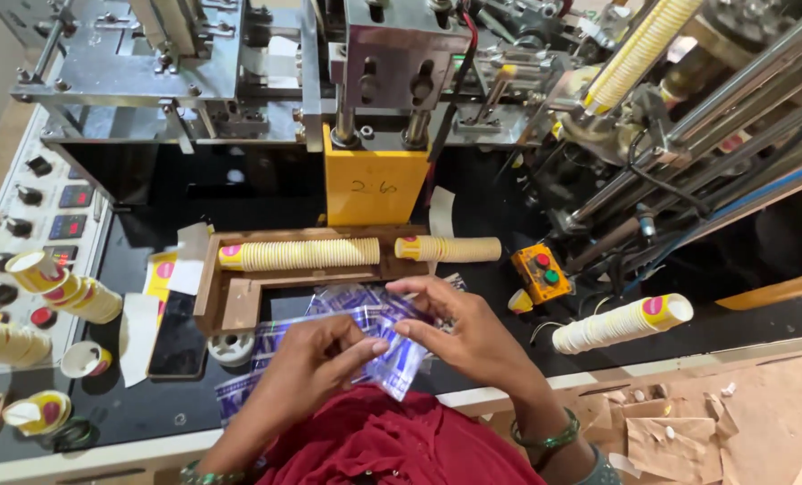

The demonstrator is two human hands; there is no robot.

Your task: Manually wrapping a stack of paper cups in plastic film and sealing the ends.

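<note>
We see both our forearms bare, with no sleeves. Our right hand (473,337) wears a thin green beaded bangle (549,438) at its wrist; a green bangle (205,474) rings our left hand (306,368) too. Between the bangles spreads our crumpled dark red cloth garment (392,449).

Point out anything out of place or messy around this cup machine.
Loose cups lie tipped on the control panel at left instead of in the tray with the stacked sleeves. Torn cardboard scraps litter the floor at lower right. Both hands, left and right, hold a clear plastic bag.
</note>
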